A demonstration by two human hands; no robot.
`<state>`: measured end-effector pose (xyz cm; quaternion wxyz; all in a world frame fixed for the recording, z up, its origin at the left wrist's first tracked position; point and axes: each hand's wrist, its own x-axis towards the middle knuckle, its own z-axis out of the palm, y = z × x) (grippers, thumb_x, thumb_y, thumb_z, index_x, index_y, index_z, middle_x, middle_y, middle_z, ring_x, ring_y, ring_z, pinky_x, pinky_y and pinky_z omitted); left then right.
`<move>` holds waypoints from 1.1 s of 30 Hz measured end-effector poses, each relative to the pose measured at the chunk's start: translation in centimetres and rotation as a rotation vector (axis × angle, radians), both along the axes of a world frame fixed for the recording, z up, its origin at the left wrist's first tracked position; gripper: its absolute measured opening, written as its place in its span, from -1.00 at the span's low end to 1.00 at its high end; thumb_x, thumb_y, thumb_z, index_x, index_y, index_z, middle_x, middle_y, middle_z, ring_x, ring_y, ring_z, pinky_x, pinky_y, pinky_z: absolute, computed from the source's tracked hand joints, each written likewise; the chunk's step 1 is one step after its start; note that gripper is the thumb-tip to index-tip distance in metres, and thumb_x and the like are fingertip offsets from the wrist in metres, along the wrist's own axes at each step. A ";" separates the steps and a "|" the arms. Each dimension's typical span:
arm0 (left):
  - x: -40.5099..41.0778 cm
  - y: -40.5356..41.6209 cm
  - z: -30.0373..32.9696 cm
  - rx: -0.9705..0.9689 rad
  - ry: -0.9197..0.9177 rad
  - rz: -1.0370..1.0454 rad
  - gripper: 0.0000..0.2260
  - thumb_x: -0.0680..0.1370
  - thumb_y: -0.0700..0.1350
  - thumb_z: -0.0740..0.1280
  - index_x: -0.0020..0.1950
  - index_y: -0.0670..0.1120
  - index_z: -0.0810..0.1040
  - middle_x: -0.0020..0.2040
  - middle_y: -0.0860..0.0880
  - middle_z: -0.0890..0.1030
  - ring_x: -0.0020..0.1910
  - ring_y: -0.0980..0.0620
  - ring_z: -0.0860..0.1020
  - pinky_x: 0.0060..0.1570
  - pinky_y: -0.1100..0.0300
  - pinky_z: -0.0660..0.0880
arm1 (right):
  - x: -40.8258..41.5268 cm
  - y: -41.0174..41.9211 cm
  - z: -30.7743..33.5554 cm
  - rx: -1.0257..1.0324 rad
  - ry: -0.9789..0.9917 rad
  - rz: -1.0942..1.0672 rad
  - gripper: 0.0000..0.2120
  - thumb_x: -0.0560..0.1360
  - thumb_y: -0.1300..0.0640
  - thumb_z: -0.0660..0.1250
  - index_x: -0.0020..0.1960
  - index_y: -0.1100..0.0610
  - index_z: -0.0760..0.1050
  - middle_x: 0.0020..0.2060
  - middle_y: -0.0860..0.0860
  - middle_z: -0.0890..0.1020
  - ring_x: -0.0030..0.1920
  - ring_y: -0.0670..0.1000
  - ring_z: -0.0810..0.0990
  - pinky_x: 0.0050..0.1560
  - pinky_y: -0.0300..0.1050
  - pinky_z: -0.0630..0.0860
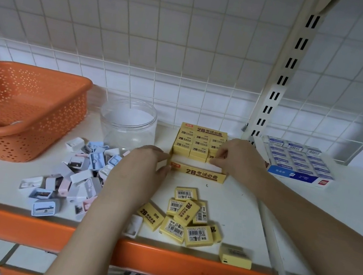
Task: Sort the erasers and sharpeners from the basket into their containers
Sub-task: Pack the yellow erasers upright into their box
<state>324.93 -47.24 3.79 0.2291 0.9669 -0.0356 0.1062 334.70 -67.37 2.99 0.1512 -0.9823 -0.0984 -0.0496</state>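
Far left on the counter (pixel 238 195): an orange perforated basket (pixel 24 111), tipped so its open side faces forward; nothing visible inside it.

Just right of it and toward the front, a loose heap of small sharpeners (pixel 73 174) in white, blue, pink and grey, lying at all angles on the counter surface. One white piece sits apart at the front edge, partly behind the left forearm.

Behind the heap, near the tiled wall, a clear plastic jar (pixel 128 123), lid off, upright.

Left hand (pixel 140 173) rests at the left end of the yellow display box (pixel 198 157), its fingers (pixel 160 155) lightly curled against the box's corner and front flap. Looks like steadying contact; whether they truly grip the cardboard, cannot tell.

The yellow box is packed with rows of yellow 2B erasers, front flap folded down.

In front of it, near the counter's edge, a small pile of loose yellow erasers (pixel 188 220), some label up, some barcode up, overlapping. One more lies alone at the edge to the right.

Right hand (pixel 237 158) is over the box's right side, thumb and forefinger pinching one eraser (pixel 214 158) at the front row.

Far right: a blue-and-white box (pixel 298 164) of white erasers, filled, standing beyond the shelf upright.
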 end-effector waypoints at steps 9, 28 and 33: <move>-1.4 0.0 -0.6 -0.020 -0.013 -0.006 -0.72 0.57 -0.08 0.24 0.28 0.01 0.53 0.25 0.04 0.53 0.20 0.07 0.48 0.14 0.26 0.36 | 0.5 1.5 -0.5 -0.081 0.003 0.093 -0.41 0.44 -0.12 0.39 0.38 0.08 0.35 0.27 0.04 0.45 0.23 0.05 0.44 0.15 -0.07 0.39; -2.3 0.6 0.1 -0.030 -0.011 -0.076 -0.76 0.56 -0.11 0.27 0.20 0.00 0.59 0.18 -0.01 0.59 0.15 0.04 0.51 0.06 0.27 0.37 | -3.4 -0.1 1.3 0.179 0.027 0.127 -0.59 0.48 0.00 0.37 0.30 0.03 0.46 0.19 -0.04 0.49 0.04 -0.05 0.54 0.14 -0.07 0.48; -2.9 1.0 0.3 0.038 0.028 -0.097 -0.73 0.57 -0.06 0.25 0.26 0.04 0.54 0.25 0.02 0.55 0.20 0.06 0.49 0.12 0.29 0.34 | -8.5 -1.5 3.1 0.231 0.225 0.251 -0.68 0.45 -0.05 0.38 0.20 -0.10 0.52 0.00 -0.20 0.59 -0.07 -0.30 0.55 -0.13 -0.46 0.41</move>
